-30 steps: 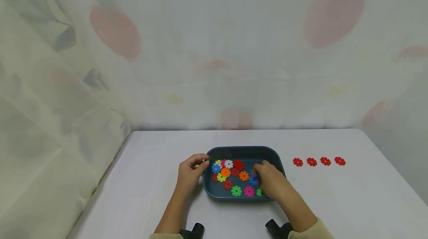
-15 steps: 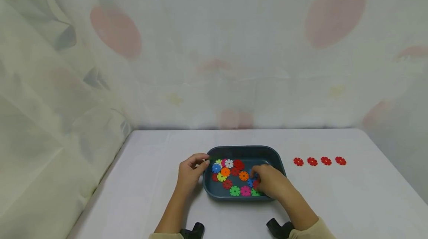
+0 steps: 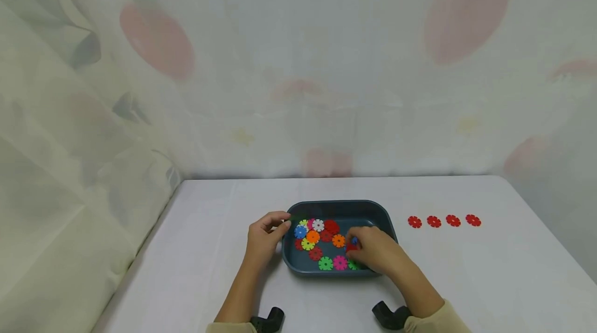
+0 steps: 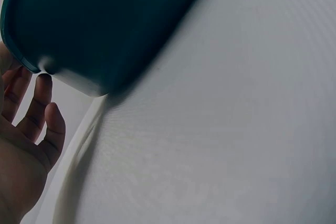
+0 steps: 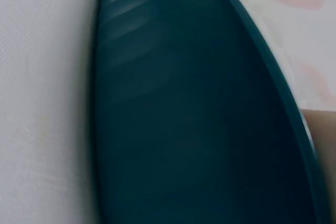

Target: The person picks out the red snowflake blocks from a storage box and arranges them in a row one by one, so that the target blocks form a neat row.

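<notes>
The right hand (image 3: 375, 250) has thumb and fingers bent together about a notched red disc (image 3: 352, 247), apparently plastic and partly covered, in the right half of the tray. It should prove light, thin, stiff and slightly slippery; the notched edge offers the best purchase. The left hand (image 3: 262, 240) pinches the left rim of the rounded dark teal tray (image 3: 336, 207), judged rigid. Mixed-colour notched discs (image 3: 313, 236) lie inside. Four red discs (image 3: 434, 221) lie rowed rightward on the white-covered bench (image 3: 489, 271). Pale, fruit-printed cloth (image 3: 298, 53) hangs behind.
</notes>
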{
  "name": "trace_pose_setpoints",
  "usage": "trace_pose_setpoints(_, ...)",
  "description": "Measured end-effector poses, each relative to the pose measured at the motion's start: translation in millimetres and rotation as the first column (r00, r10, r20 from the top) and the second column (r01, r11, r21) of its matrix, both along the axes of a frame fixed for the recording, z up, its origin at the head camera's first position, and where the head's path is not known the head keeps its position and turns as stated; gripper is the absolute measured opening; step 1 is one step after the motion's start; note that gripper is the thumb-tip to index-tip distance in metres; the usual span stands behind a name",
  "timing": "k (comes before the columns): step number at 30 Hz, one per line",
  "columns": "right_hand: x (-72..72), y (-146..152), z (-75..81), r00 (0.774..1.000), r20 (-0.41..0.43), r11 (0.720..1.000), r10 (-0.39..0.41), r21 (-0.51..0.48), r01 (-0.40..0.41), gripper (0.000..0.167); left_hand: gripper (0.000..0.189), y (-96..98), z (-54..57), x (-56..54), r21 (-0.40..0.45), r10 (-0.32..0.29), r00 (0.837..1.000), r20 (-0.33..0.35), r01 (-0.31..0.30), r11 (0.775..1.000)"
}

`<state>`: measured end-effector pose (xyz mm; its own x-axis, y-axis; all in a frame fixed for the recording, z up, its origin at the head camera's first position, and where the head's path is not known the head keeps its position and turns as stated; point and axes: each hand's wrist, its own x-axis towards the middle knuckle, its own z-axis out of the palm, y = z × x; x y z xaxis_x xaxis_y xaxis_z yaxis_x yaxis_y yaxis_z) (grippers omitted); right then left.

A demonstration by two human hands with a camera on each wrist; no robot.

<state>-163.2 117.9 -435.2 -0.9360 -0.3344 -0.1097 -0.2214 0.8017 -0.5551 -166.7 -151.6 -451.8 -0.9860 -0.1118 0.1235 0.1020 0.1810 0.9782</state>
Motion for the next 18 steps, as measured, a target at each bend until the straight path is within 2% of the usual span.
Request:
trace_pose_setpoints(8, -0.8, 8.3, 0.3, 1.000, -0.017, 0.992, 0.000, -0.129, -0.002, 0.025, 0.014, -1.2, -0.5, 0.9, -0.010, -0.007, 1.000, 0.014, 0.007, 1.000)
trace_pose_setpoints(18, -3.4, 15.9, 7.7, 0.999, -0.035, 0.958, 0.029, -0.284, -0.038, 0.027, 0.015, -1.3, 1.4, 0.6, -0.017, -0.005, 1.000, 0.022, 0.005, 1.000)
